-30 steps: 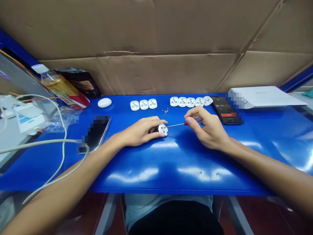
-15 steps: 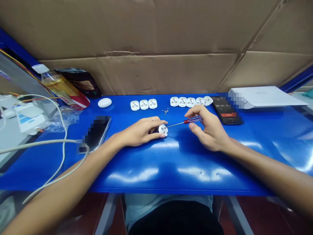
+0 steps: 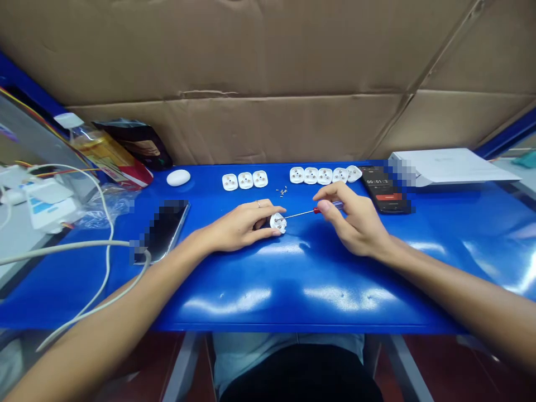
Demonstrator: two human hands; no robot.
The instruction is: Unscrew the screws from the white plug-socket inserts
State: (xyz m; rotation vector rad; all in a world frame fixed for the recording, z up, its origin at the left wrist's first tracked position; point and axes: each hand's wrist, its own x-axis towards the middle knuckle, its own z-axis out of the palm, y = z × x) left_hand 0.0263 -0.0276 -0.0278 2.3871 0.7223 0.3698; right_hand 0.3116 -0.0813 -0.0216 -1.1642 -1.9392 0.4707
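Note:
Between the thumb and fingers of my left hand [image 3: 243,226] a small round white plastic plug part [image 3: 278,224] with metal fittings is pinched, close to the blue tabletop. My right hand [image 3: 354,220] grips a screwdriver [image 3: 298,214] with a red and clear handle. Its thin shaft points left, and the tip meets the white part near its upper side. Behind them lies a small scatter of screws [image 3: 282,192]. Farther back, three white square plug pieces [image 3: 245,180] sit in a row on the left, and several more [image 3: 325,176] on the right.
A phone showing a timer [image 3: 387,192] lies right, by a white box [image 3: 456,166]. At left are another phone [image 3: 165,229], a white oval case [image 3: 178,177], a bottle [image 3: 111,153] and a white cable [image 3: 109,251] over my forearm. Cardboard [image 3: 268,128] lines the back.
My right thumb has moved up onto the screwdriver handle, covering more of it. The screwdriver tip stays at the white part, and my left hand keeps its hold. The view shifts slightly.

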